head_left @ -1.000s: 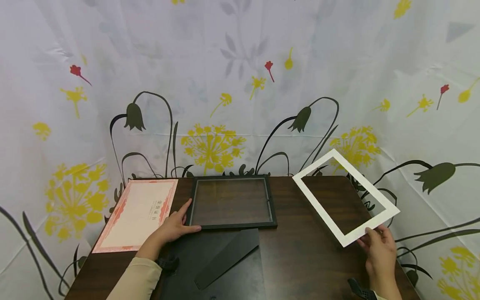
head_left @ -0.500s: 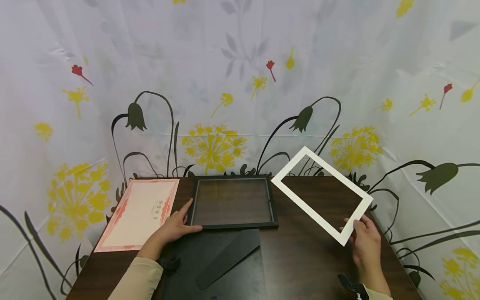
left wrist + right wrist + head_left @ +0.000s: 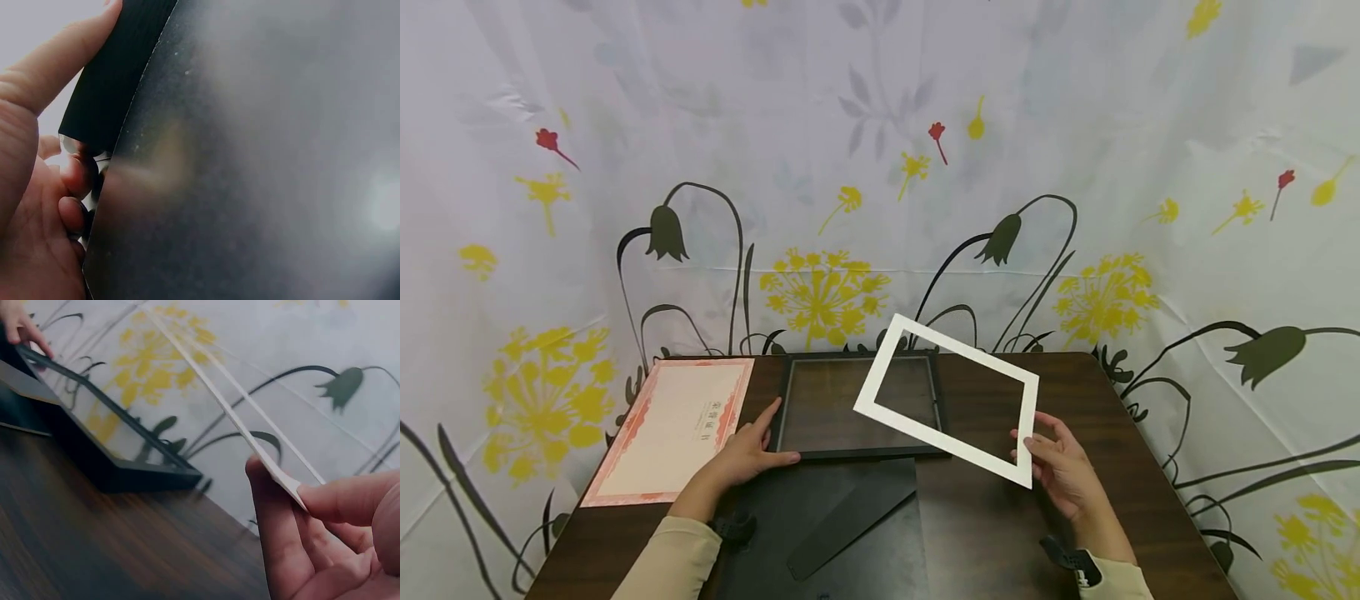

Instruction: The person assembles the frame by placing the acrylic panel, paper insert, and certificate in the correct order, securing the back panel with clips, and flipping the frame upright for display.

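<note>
A black picture frame (image 3: 865, 455) with a glass pane lies near the table's back edge. My left hand (image 3: 745, 454) touches its near left corner, index finger straight along the left side and thumb along the front edge. In the left wrist view that thumb lies against the black frame side (image 3: 125, 69), with other fingers bent near the corner. My right hand (image 3: 1063, 462) pinches a white picture mat (image 3: 943, 440) by its near right corner, thumb on one face and fingers behind. Tilted, the mat overlaps the frame's right part in the head view; edge-on, it looks thin in the right wrist view.
A certificate (image 3: 677, 425) with a red-patterned border lies left of the frame on the dark wooden table (image 3: 985, 533). In front of the frame is a black backing board (image 3: 887, 567) with an easel stand (image 3: 857, 525). A flowered curtain (image 3: 880, 167) hangs behind.
My right hand has carried the white mat leftward, from the table's right side to over the frame's right part, turning it somewhat. The left hand and the frame have stayed in place.
</note>
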`<action>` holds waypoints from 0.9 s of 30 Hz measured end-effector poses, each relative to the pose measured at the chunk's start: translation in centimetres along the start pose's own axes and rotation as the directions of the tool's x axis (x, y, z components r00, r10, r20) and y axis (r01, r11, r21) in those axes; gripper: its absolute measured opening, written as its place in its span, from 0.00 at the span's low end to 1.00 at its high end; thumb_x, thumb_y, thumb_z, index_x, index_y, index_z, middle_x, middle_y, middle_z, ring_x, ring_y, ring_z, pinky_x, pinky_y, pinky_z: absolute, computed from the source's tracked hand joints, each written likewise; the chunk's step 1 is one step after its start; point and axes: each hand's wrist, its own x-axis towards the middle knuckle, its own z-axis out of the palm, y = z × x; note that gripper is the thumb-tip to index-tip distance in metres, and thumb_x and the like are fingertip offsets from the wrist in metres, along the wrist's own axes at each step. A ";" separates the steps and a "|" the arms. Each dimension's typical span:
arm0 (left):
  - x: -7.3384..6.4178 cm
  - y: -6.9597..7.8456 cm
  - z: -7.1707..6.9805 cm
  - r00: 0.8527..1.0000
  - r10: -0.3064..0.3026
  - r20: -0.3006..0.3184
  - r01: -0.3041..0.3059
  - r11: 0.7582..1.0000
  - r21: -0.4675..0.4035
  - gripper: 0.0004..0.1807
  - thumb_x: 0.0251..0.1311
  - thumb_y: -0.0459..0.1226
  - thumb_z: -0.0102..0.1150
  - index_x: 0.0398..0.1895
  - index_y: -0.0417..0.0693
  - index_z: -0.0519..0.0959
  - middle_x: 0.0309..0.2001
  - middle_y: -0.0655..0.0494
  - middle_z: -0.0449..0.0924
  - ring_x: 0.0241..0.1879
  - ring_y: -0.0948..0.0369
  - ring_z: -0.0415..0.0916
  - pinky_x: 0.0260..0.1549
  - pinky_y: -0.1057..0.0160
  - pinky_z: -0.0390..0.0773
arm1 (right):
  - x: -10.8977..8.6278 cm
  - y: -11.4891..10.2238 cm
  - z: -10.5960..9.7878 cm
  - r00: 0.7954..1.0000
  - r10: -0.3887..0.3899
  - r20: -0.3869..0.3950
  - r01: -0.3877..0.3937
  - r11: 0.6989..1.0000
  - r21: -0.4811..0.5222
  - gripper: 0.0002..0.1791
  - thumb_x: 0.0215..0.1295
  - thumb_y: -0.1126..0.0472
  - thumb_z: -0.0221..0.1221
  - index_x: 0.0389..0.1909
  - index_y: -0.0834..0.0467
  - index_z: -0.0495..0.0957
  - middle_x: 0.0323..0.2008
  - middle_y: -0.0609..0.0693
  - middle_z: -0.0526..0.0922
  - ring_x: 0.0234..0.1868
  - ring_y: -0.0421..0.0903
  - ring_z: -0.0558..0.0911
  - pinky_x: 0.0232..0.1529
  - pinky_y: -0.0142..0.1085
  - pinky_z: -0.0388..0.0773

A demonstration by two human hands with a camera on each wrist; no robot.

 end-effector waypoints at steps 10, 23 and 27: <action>0.1 -0.1 0.0 1.000 0.021 -0.009 -0.021 1.000 0.023 0.69 0.58 0.61 0.80 0.92 0.58 0.44 0.26 0.56 0.68 0.23 0.60 0.61 0.24 0.62 0.64 | 2.3 1.6 3.8 0.994 0.034 -0.106 -0.039 0.998 -0.047 0.36 0.79 0.69 0.62 0.81 0.51 0.59 0.51 0.53 0.93 0.38 0.50 0.94 0.45 0.41 0.90; 0.3 -0.1 -0.2 0.999 0.029 -0.015 -0.029 0.999 0.044 0.69 0.58 0.63 0.79 0.92 0.58 0.43 0.26 0.57 0.67 0.23 0.61 0.59 0.25 0.62 0.63 | 5.2 1.3 7.7 0.995 0.007 -0.104 -0.012 0.998 -0.056 0.35 0.78 0.70 0.62 0.81 0.52 0.64 0.55 0.62 0.91 0.39 0.54 0.94 0.45 0.43 0.90; 0.1 -0.1 0.0 1.000 0.013 -0.008 -0.013 0.999 0.033 0.70 0.57 0.63 0.79 0.92 0.58 0.43 0.27 0.56 0.67 0.24 0.60 0.59 0.26 0.61 0.63 | 5.9 1.4 8.6 0.995 0.004 -0.102 -0.013 0.996 -0.086 0.33 0.78 0.70 0.61 0.80 0.51 0.66 0.58 0.66 0.89 0.40 0.56 0.94 0.45 0.43 0.90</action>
